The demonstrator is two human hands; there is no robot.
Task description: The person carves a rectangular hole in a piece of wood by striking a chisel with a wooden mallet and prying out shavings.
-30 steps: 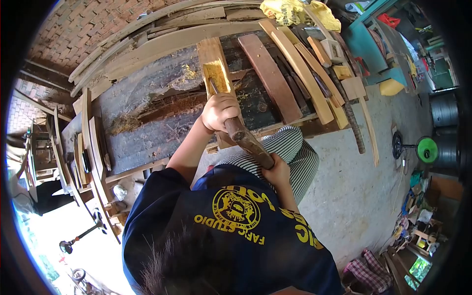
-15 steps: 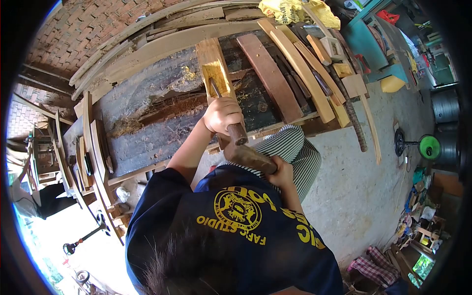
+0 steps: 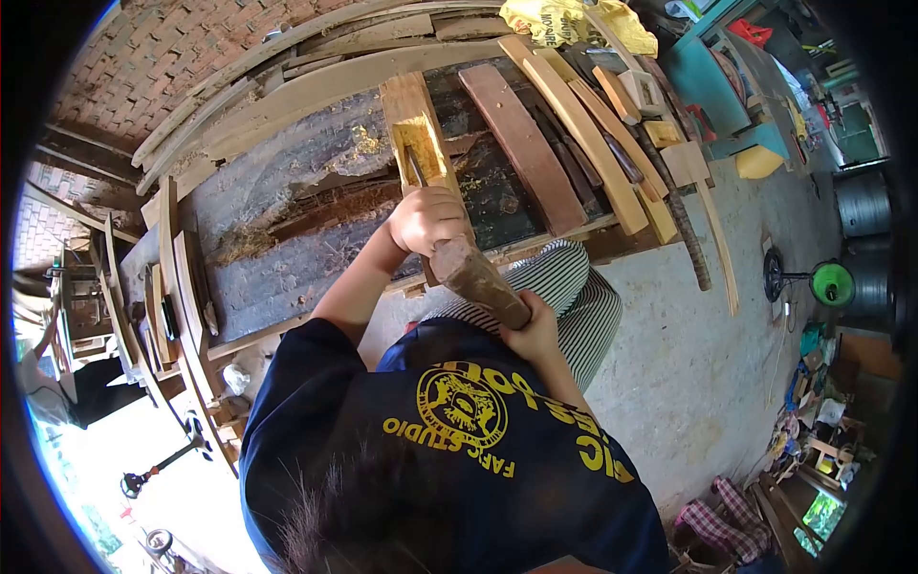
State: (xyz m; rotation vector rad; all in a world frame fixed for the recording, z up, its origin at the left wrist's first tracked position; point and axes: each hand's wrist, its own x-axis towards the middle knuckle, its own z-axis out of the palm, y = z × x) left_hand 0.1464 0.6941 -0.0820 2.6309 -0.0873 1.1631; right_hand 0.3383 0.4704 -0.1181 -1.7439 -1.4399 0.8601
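My left hand (image 3: 427, 222) is closed around a chisel (image 3: 415, 166), whose metal blade reaches into a carved hollow in a light wooden block (image 3: 409, 96). Yellowish bare wood shows inside the hollow. My right hand (image 3: 535, 330) grips the narrow end of a brown wooden mallet (image 3: 471, 275). The mallet's thick head is right at the chisel's handle end, just below my left hand, and hides that handle. The block lies across the dark, rough workbench (image 3: 287, 206), its near end over the bench edge.
Right of the block lie a reddish plank (image 3: 524, 148), several light wood strips (image 3: 583, 139) and dark tools. A yellow bag (image 3: 583, 24) lies at the back. Bent wood pieces (image 3: 186, 287) lean at the bench's left end. A green fan (image 3: 832, 284) stands far right.
The mallet head has risen toward my left hand and now covers the chisel's handle end. My right hand has shifted slightly left and up. The block stays in nearly the same place.
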